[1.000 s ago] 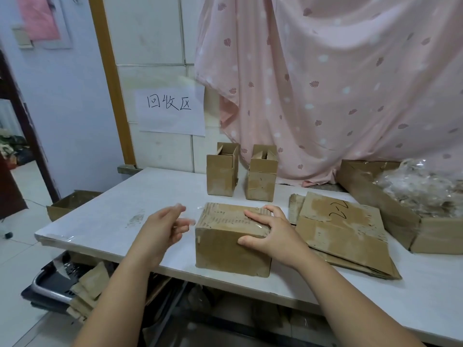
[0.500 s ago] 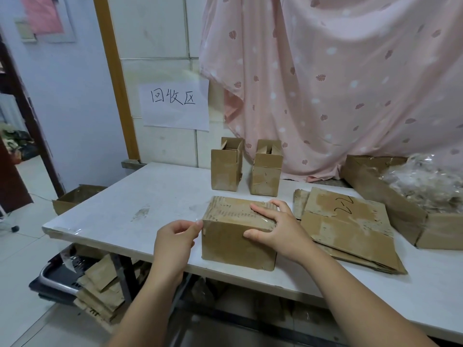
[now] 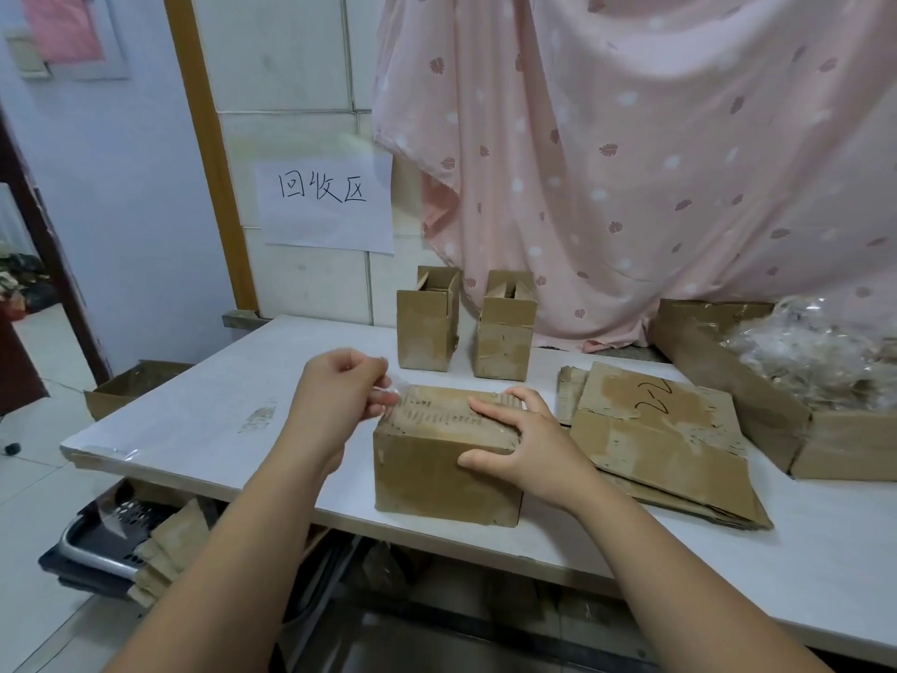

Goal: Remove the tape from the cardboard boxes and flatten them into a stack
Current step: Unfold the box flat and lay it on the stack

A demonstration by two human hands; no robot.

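Observation:
A closed brown cardboard box (image 3: 432, 471) sits near the front edge of the white table (image 3: 204, 420). My right hand (image 3: 524, 442) presses on its top right corner, thumb on the front face. At the box's top left edge my left hand (image 3: 340, 395) pinches a strip of clear tape (image 3: 395, 387) lifted off the top. To the right lies a stack of flattened boxes (image 3: 660, 439), the top one marked with black pen.
Two small upright boxes (image 3: 427, 323) (image 3: 505, 327) stand at the back by the wall. A large open carton (image 3: 757, 405) at the right holds crumpled clear tape (image 3: 820, 357). Cardboard scraps (image 3: 165, 546) and a dark crate sit under the table at left. A pink curtain hangs behind.
My left hand went from open beside the box to its top left edge, pinched the tape and lifted it. My right hand stayed on the box.

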